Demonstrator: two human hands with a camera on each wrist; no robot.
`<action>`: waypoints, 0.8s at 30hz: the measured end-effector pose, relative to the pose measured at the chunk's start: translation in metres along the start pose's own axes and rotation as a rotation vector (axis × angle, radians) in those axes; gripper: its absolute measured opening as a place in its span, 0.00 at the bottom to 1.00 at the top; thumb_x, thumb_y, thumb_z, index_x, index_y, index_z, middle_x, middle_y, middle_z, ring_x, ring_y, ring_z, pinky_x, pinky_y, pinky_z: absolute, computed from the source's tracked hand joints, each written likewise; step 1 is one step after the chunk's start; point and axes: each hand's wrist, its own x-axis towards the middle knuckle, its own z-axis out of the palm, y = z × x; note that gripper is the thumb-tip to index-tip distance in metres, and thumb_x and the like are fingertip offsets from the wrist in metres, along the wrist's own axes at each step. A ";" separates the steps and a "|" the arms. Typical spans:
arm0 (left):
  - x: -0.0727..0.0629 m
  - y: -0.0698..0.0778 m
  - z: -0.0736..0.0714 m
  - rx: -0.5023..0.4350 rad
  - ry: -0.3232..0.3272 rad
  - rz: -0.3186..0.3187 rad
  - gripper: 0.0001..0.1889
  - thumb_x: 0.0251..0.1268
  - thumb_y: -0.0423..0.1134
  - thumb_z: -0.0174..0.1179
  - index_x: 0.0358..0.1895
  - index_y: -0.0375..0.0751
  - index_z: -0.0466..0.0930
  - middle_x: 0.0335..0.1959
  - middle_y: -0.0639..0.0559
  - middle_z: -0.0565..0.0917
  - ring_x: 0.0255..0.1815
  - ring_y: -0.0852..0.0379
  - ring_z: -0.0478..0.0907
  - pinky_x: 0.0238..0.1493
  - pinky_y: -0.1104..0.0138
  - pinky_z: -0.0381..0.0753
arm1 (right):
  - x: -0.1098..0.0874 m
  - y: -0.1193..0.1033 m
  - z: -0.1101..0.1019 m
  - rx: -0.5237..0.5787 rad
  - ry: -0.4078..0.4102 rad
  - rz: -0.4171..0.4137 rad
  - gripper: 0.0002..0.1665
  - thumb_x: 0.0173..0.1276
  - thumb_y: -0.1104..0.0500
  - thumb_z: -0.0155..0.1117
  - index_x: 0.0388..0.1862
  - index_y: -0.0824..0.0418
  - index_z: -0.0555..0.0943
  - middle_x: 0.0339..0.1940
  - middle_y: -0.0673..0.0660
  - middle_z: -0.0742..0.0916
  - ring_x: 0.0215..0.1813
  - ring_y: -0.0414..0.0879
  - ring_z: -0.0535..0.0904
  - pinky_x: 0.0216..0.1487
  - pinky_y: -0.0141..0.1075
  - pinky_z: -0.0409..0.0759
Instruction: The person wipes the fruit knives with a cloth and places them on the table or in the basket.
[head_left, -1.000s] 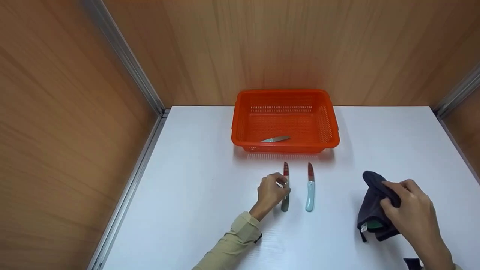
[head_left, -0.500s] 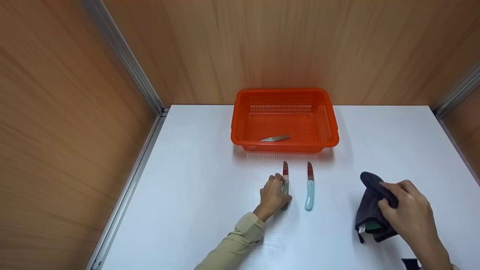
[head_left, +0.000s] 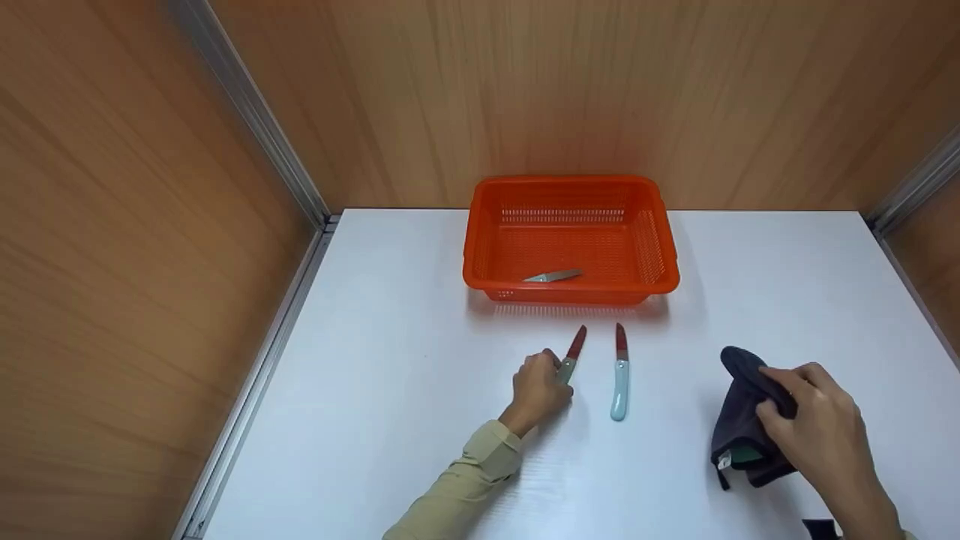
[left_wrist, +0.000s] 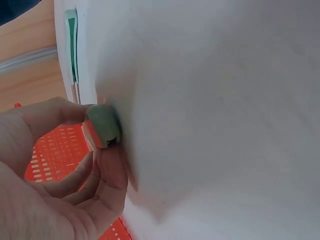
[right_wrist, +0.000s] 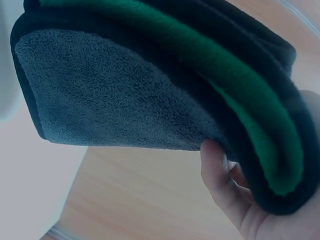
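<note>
We see 3 knives: 1 green knife (head_left: 567, 369) pinched in the left hand (head_left: 538, 386), 1 blue knife (head_left: 620, 382) at its 3 o'clock, 1 gray knife (head_left: 553, 276) in 1 red basket (head_left: 577, 288) at 12 o'clock; the right hand (head_left: 825, 420) grips 1 dark cloth (head_left: 739, 421)

On my feed, the green-handled paring knife (head_left: 572, 356) slants, its red-looking blade pointing away and rightward. Well to its right, I see the dark grey towel (right_wrist: 115, 90), folded, black-edged, green inside, drooping.
</note>
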 end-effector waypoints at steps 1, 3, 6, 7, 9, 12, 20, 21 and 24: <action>0.010 -0.014 0.013 -0.030 -0.029 -0.002 0.13 0.44 0.27 0.71 0.36 0.32 0.79 0.30 0.49 0.81 0.29 0.55 0.77 0.33 0.62 0.80 | -0.004 0.026 0.011 -0.002 -0.037 0.007 0.16 0.43 0.76 0.60 0.35 0.77 0.81 0.30 0.70 0.77 0.25 0.65 0.76 0.20 0.50 0.77; 0.026 -0.040 0.035 -0.111 -0.069 0.035 0.16 0.43 0.31 0.72 0.39 0.32 0.80 0.32 0.48 0.82 0.29 0.56 0.77 0.32 0.64 0.79 | -0.010 0.064 0.028 -0.002 -0.063 -0.011 0.19 0.43 0.75 0.63 0.39 0.73 0.83 0.33 0.69 0.78 0.27 0.62 0.77 0.22 0.52 0.78; 0.033 -0.047 0.037 -0.185 -0.064 0.026 0.16 0.41 0.32 0.74 0.37 0.34 0.81 0.30 0.51 0.81 0.28 0.59 0.75 0.30 0.66 0.78 | -0.014 0.082 0.038 0.005 -0.050 -0.019 0.20 0.43 0.73 0.64 0.39 0.70 0.84 0.33 0.66 0.78 0.27 0.60 0.78 0.22 0.51 0.78; 0.034 -0.048 0.039 -0.198 -0.046 0.019 0.16 0.40 0.32 0.75 0.36 0.36 0.82 0.29 0.53 0.81 0.28 0.59 0.75 0.30 0.66 0.78 | -0.015 0.082 0.039 0.006 -0.044 -0.013 0.20 0.43 0.73 0.64 0.39 0.69 0.84 0.33 0.66 0.79 0.27 0.60 0.77 0.22 0.51 0.78; 0.035 -0.050 0.038 -0.207 -0.010 0.024 0.15 0.39 0.32 0.75 0.34 0.38 0.82 0.29 0.54 0.80 0.29 0.60 0.74 0.31 0.66 0.77 | -0.015 0.079 0.038 0.003 -0.042 -0.008 0.19 0.43 0.74 0.64 0.39 0.70 0.84 0.32 0.66 0.78 0.26 0.59 0.77 0.22 0.50 0.78; 0.035 -0.051 0.034 -0.245 0.040 0.071 0.13 0.39 0.29 0.74 0.32 0.37 0.83 0.28 0.54 0.82 0.29 0.60 0.76 0.31 0.67 0.78 | -0.014 0.074 0.035 -0.001 -0.048 0.002 0.19 0.43 0.75 0.64 0.38 0.71 0.84 0.32 0.66 0.78 0.27 0.60 0.77 0.23 0.51 0.78; 0.037 -0.061 0.025 -0.409 0.109 0.177 0.11 0.41 0.23 0.69 0.33 0.35 0.87 0.30 0.51 0.85 0.34 0.58 0.81 0.38 0.68 0.81 | -0.013 0.070 0.031 -0.010 -0.073 0.041 0.19 0.43 0.75 0.65 0.39 0.71 0.84 0.33 0.66 0.78 0.28 0.59 0.77 0.25 0.51 0.78; 0.036 -0.062 0.024 -0.427 0.114 0.174 0.11 0.42 0.24 0.69 0.33 0.36 0.87 0.31 0.52 0.85 0.34 0.59 0.81 0.38 0.68 0.81 | -0.013 0.071 0.031 -0.011 -0.072 0.042 0.19 0.43 0.75 0.65 0.39 0.71 0.84 0.33 0.65 0.78 0.28 0.59 0.76 0.24 0.48 0.78; 0.035 -0.064 0.021 -0.487 0.126 0.151 0.10 0.43 0.26 0.70 0.34 0.38 0.88 0.31 0.55 0.85 0.34 0.61 0.81 0.38 0.69 0.81 | -0.013 0.071 0.031 -0.006 -0.056 0.032 0.19 0.42 0.75 0.64 0.38 0.70 0.84 0.32 0.65 0.79 0.27 0.57 0.76 0.22 0.40 0.76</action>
